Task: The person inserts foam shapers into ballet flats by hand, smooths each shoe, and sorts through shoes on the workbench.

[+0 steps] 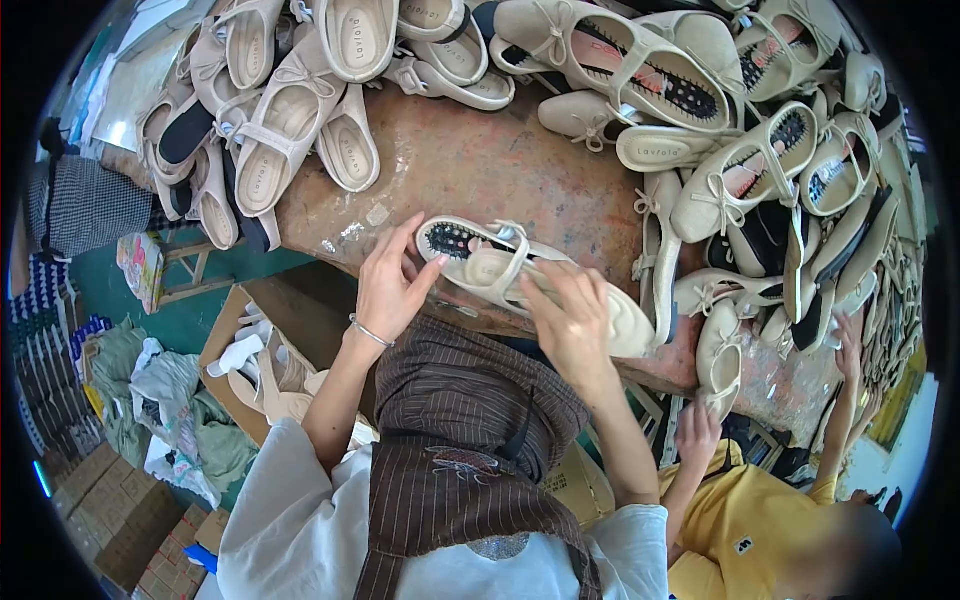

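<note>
A beige strap shoe (630,322) lies at the near edge of the worktable, heel to the left and toe to the right. At its heel, my left hand (393,283) has thumb and fingers closed round the rim. My right hand (573,318) is over the front part, its fingers pressed to the upper beside the strap. Inside the shoe is a pale insole (487,267), partly in, with the dark spotted lining showing at the heel. The fingertips of my right hand partly hide the insole's front end.
Finished-looking beige shoes (275,140) lie at the back left, and a large heap of shoes (745,190) covers the right. A cardboard box (225,345) with pale pieces stands below left. A co-worker in yellow (745,500) sits at the lower right, one hand at a shoe (718,350).
</note>
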### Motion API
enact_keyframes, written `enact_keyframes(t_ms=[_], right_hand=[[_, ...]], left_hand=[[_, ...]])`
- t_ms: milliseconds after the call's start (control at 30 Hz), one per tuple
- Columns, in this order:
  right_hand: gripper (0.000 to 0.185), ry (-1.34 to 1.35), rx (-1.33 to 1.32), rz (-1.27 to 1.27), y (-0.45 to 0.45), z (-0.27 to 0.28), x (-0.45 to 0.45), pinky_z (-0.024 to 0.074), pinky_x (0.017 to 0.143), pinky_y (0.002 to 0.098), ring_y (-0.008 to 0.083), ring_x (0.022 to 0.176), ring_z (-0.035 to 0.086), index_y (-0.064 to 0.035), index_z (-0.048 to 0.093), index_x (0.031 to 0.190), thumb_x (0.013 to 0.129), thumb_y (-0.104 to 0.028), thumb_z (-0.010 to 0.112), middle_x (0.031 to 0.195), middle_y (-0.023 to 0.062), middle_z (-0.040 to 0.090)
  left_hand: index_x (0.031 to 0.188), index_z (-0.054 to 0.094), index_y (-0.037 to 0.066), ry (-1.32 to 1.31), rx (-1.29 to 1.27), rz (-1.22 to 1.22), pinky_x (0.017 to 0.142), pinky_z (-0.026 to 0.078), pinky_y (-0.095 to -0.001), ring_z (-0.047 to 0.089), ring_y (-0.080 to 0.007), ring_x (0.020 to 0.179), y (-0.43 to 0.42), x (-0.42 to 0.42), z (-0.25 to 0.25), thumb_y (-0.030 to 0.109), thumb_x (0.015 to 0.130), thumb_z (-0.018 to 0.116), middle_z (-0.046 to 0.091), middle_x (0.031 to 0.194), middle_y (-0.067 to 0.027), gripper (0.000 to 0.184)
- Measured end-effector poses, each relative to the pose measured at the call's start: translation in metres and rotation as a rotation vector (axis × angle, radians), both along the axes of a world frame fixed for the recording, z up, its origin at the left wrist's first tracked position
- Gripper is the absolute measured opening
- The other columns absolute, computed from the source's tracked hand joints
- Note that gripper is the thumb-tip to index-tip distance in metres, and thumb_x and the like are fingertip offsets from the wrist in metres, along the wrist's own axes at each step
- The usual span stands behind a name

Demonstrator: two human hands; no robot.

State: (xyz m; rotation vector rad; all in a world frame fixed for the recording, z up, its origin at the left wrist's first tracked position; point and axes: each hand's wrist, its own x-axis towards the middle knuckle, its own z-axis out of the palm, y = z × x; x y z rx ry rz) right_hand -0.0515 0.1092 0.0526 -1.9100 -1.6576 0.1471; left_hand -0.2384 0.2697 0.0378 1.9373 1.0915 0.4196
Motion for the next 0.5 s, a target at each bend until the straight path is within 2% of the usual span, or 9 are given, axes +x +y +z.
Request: enact_keyframes(t_ms=[100, 200, 300, 400, 500], right_hand=[[0.023, 0.107, 0.061, -0.012, 0.02, -0.01, -0.013, 0.046, 0.091, 0.0433, 0.0289, 0.106, 0.061, -0.0017, 0.073, 0.092, 0.07, -0.003, 0.074, 0.112, 0.0117, 0.064], [0.022, 0.133, 0.043, -0.065, 0.027, -0.013, -0.016, 0.0478, 0.089, 0.0437, 0.0298, 0.105, 0.062, -0.0008, 0.073, 0.091, 0.07, -0.002, 0.073, 0.11, 0.0123, 0.065], [0.022, 0.138, 0.053, -0.075, 0.033, -0.013, -0.022, 0.0488, 0.089, 0.0442, 0.0305, 0.105, 0.063, -0.0006, 0.073, 0.091, 0.069, 0.0, 0.073, 0.109, 0.0125, 0.065], [0.022, 0.199, 0.038, -0.103, 0.041, -0.018, -0.028, 0.0495, 0.089, 0.0432, 0.0308, 0.105, 0.063, -0.0008, 0.074, 0.092, 0.07, 0.001, 0.072, 0.107, 0.012, 0.065], [0.021, 0.225, 0.023, -0.138, 0.049, -0.022, -0.032, 0.0503, 0.088, 0.0425, 0.0307, 0.101, 0.063, -0.0007, 0.074, 0.092, 0.071, 0.002, 0.071, 0.103, 0.0116, 0.065]], left_hand=[[0.131, 0.06, 0.001, 0.001, -0.038, -0.048, 0.056, 0.045, -0.0238, 0.053, -0.0086, 0.06, 0.006, -0.002, -0.005, 0.009, 0.079, 0.079, 0.059, 0.091, -0.0062, 0.056], [0.123, 0.065, 0.0, -0.073, -0.082, -0.021, 0.054, 0.045, -0.0256, 0.052, -0.0093, 0.057, 0.013, -0.002, -0.011, 0.019, 0.075, 0.085, 0.057, 0.082, -0.0056, 0.055], [0.118, 0.068, 0.0, -0.106, -0.098, 0.006, 0.053, 0.044, -0.0243, 0.05, -0.0083, 0.055, 0.016, 0.001, -0.014, 0.02, 0.074, 0.087, 0.059, 0.082, -0.0049, 0.052], [0.119, 0.068, 0.0, -0.118, -0.115, -0.023, 0.052, 0.043, -0.0203, 0.051, -0.0048, 0.058, 0.02, -0.001, -0.015, 0.012, 0.074, 0.085, 0.061, 0.089, -0.004, 0.05], [0.117, 0.069, 0.0, -0.095, -0.064, -0.029, 0.052, 0.044, -0.0202, 0.052, -0.0045, 0.058, 0.022, 0.0, -0.014, 0.013, 0.074, 0.086, 0.062, 0.084, -0.0033, 0.048]])
